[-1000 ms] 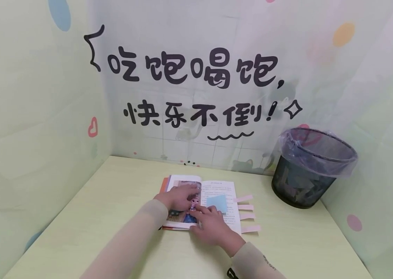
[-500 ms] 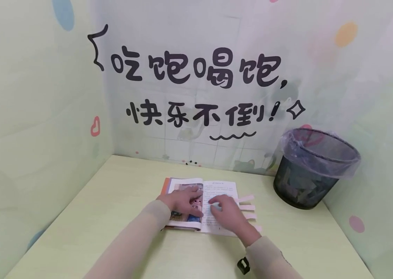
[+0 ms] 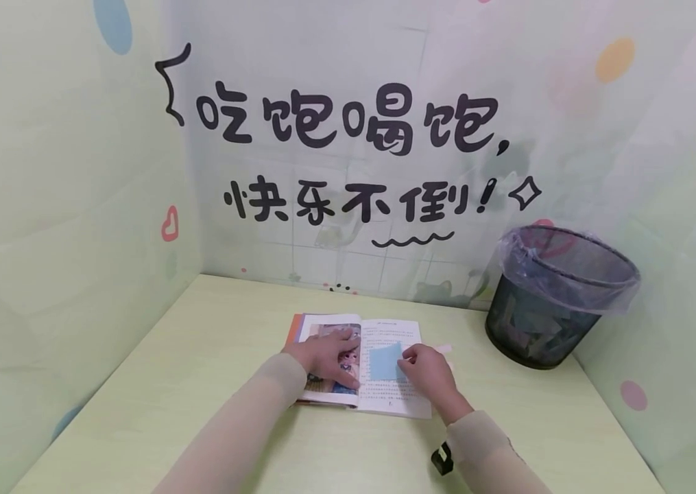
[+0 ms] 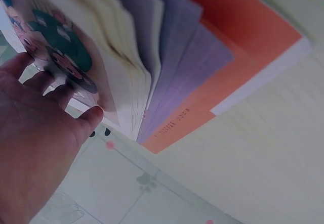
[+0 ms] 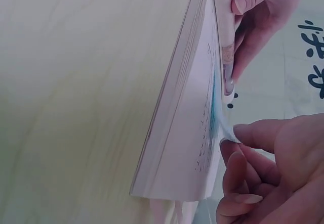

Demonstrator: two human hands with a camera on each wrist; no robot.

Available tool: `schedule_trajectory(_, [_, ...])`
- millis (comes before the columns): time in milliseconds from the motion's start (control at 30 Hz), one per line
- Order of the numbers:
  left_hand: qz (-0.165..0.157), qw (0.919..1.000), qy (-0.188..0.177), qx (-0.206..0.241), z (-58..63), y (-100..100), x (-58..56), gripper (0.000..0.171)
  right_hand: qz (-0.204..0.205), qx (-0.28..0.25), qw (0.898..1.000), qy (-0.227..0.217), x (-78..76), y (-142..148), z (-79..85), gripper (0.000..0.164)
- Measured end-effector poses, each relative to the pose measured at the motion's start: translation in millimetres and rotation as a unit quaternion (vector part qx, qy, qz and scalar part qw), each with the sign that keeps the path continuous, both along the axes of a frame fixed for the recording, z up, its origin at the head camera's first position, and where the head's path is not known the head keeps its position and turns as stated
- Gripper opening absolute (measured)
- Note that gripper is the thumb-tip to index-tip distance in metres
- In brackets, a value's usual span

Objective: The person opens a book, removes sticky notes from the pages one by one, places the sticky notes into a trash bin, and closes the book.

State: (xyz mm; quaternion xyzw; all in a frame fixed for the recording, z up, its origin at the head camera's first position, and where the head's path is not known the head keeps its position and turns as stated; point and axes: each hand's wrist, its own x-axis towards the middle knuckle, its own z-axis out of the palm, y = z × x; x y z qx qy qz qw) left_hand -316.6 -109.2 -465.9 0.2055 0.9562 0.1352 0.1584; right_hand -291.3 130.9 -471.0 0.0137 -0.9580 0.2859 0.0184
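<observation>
An open book (image 3: 393, 406) lies on the table, a colour picture on its left page and print on its right. My left hand (image 3: 326, 360) rests spread on the picture page; the left wrist view shows the fingers (image 4: 61, 95) on that page, with fanned pages and an orange cover flap (image 4: 253, 37) beside them. On the right page is a light blue sticky note (image 3: 385, 361). My right hand (image 3: 433, 376) pinches its right edge between thumb and forefinger. In the right wrist view, the note's pinched edge (image 5: 225, 125) curves up from the page.
Pink page tabs (image 5: 159, 211) stick out from the book's right side, mostly behind my right hand in the head view. A black mesh bin (image 3: 533, 329) with a clear liner stands at the back right. A small black object (image 3: 442, 460) is beside my right sleeve.
My right hand has moved right from near the book's middle, across the sticky note, to its right edge, which it now pinches. My left hand stays on the left page.
</observation>
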Motion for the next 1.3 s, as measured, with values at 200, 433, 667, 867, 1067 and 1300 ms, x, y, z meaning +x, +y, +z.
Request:
schedule_trajectory(200, [0.006, 1.0, -0.003, 0.004, -0.9, 1, 0.1, 0.102, 0.002, 0.012, 1.0, -0.004, 1.3, -1, -2.3, 0.005])
schedule_trajectory(433, [0.005, 1.0, 0.002, 0.007, 0.7, 3, 1.0, 0.102, 0.005, 0.024, 1.0, -0.018, 3.5, 1, -5.8, 0.007])
schedule_trajectory(667, [0.003, 1.0, 0.006, 0.003, 1.8, 3, 1.8, 0.101, 0.009, 0.021, 1.0, -0.017, 7.4, 3, -2.7, 0.008])
schedule_trajectory(867, [0.008, 0.9999, 0.005, 0.005, 1.5, 3, 1.9, 0.101, 0.009, 0.0, 1.0, -0.017, 10.3, 9, 1.9, 0.008])
schedule_trajectory(1067, [0.019, 0.9997, -0.004, 0.011, 1.4, 3, 2.8, 0.102, 0.005, -0.022, 1.0, 0.0, 10.4, 25, 17.6, 0.007])
schedule_trajectory(1300, [0.018, 0.9997, -0.002, 0.013, 0.5, 2, 2.5, 0.102, 0.004, -0.027, 0.997, 0.076, 0.9, 59, 61.7, 0.01])
